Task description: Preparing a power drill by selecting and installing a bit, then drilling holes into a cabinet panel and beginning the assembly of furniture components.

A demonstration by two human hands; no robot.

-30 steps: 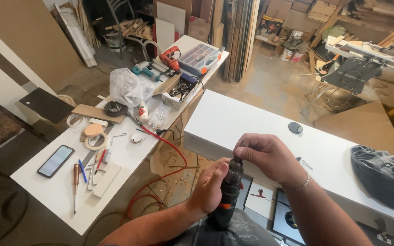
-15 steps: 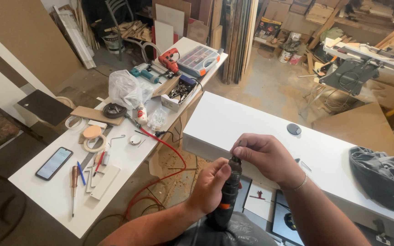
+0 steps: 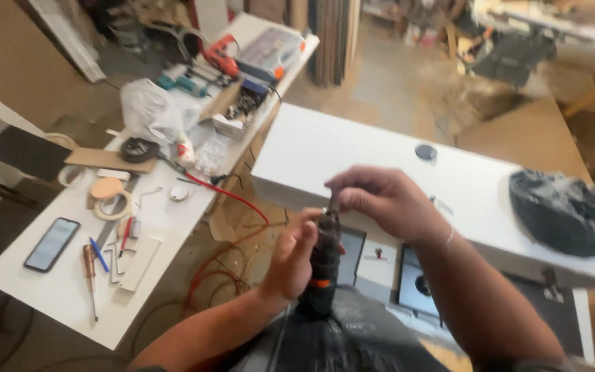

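Head view shows me both hands meeting low at centre, over my lap. My left hand (image 3: 296,256) wraps the body of a dark power drill (image 3: 322,265) held upright, fingers curled against its side. My right hand (image 3: 387,201) sits on top, fingertips pinched together on the drill's tip; what they pinch is too small and blurred to tell. Behind the hands lies a long white panel (image 3: 352,151) with a small dark disc (image 3: 426,151) and a crumpled dark cloth (image 3: 562,210) on it. To the left, a white worktable (image 3: 56,289) carries a phone (image 3: 51,244), tape rolls (image 3: 113,200) and pens (image 3: 99,254).
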